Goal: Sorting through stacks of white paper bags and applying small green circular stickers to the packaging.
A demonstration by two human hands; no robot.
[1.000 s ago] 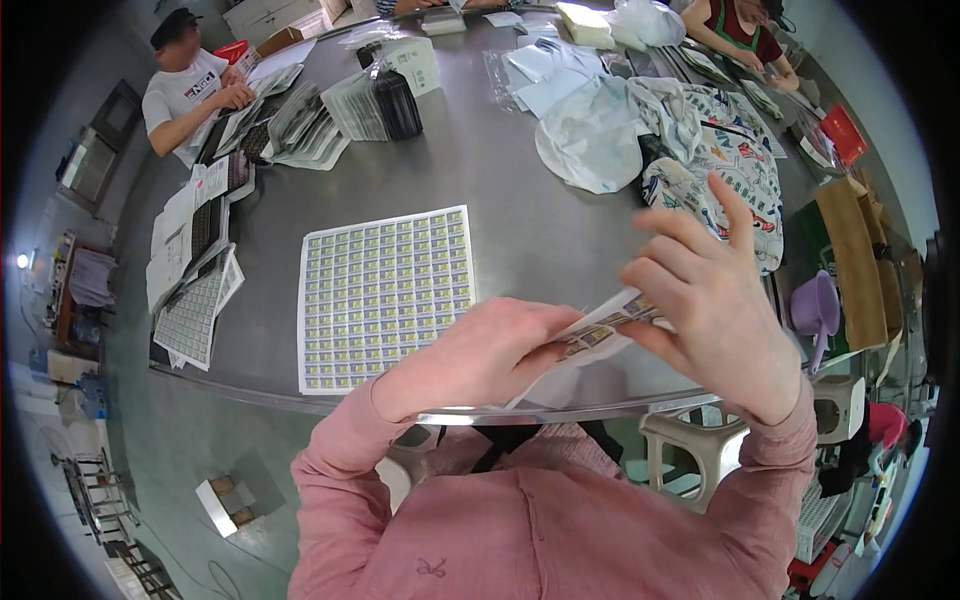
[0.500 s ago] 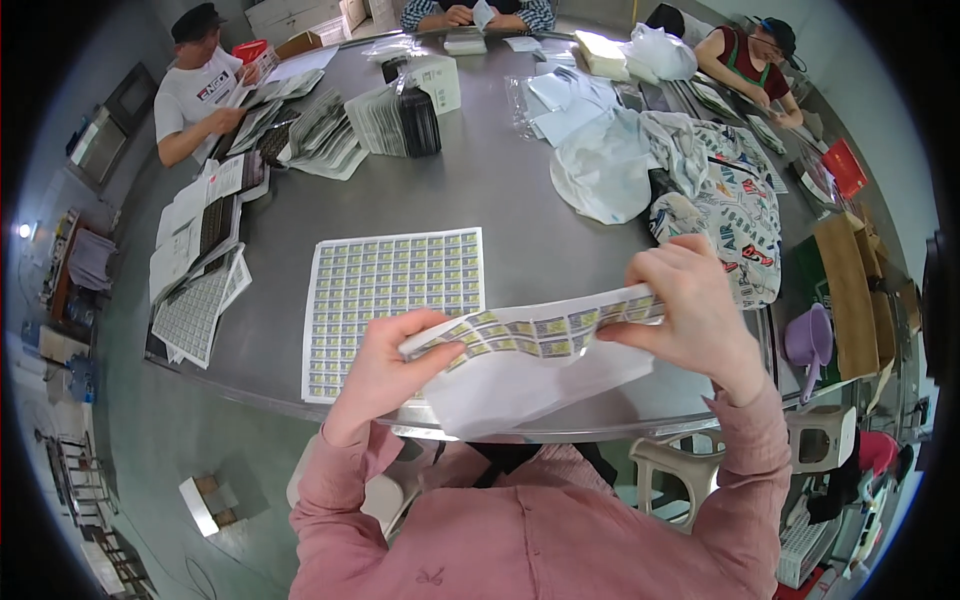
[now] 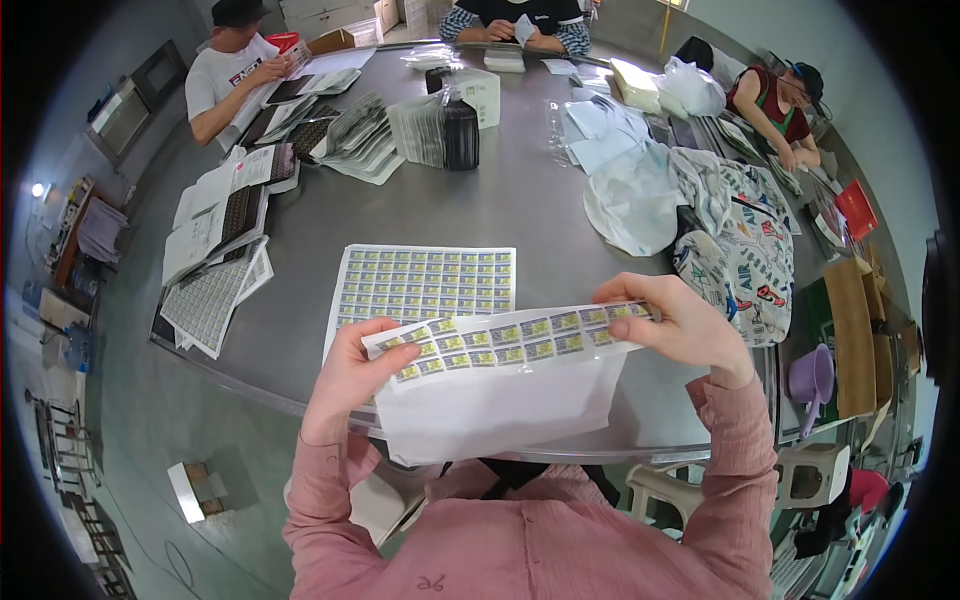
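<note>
Both my hands hold a sheet of stickers [image 3: 510, 345] above the near edge of the table. Several rows of small yellow-green and grey printed labels run along its top strip, and plain white paper hangs below them. My left hand [image 3: 352, 372] pinches the left end between thumb and fingers. At the right end my right hand [image 3: 678, 325] grips it the same way, thumb over the labels. Beneath and behind lies another sticker sheet [image 3: 430, 285], flat on the table, its near part hidden by the held one.
The grey metal table [image 3: 400, 215] carries stacked printed sheets [image 3: 215, 300] at left and a row of black-and-white packets [image 3: 430, 130] farther back. On the right lie a plastic bag [image 3: 630, 205] and a patterned cloth bag [image 3: 745, 250]. Three people sit around the table.
The held sheet has gone from bowed to nearly flat and come lower, closer to my body. Its label strip now faces up more. My right hand has moved down.
</note>
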